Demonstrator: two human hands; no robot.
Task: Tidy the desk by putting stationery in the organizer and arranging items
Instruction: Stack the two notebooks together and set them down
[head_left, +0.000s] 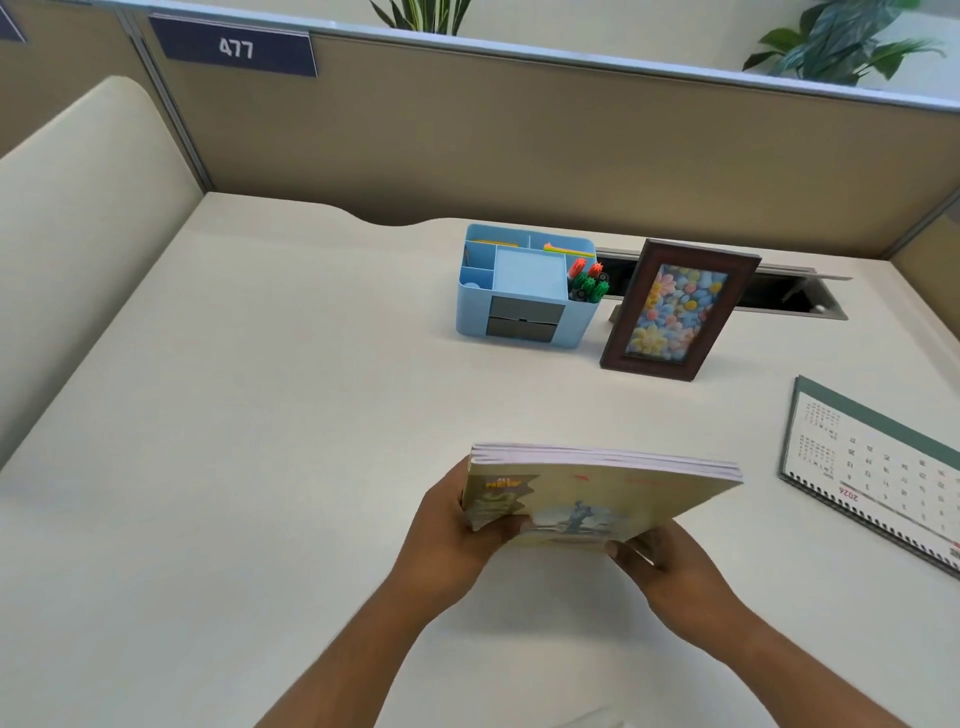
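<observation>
Above the near middle of the surface (270, 415), a stack of thin books (597, 493) is held tilted, its far edge raised, by both hands. The left hand (447, 530) is closed on the stack's left corner, thumb on the cover; the right hand (670, 566) grips the near right edge, fingers curled under it. I judge the stack light to middling in weight and somewhat floppy: several soft-cover books whose glossy covers could slide over one another, so a pinch at one corner would likely let them fan out. Holding both short ends and squeezing the layers together, as now, looks the safest hold, with the spines kept level.

Well beyond it stand the blue organizer (519, 306), with pens (587, 283) upright in its right compartment, and, just beside it on the right, a framed flower picture (675, 312) leaning back. A desk calendar (872, 473) lies near the right edge, partly cut off. How many books make up the stack is hard to tell, the cover print is blurred, and the underside and the fingers beneath it are hidden. What lies in the organizer's rear compartments is too small to make out
</observation>
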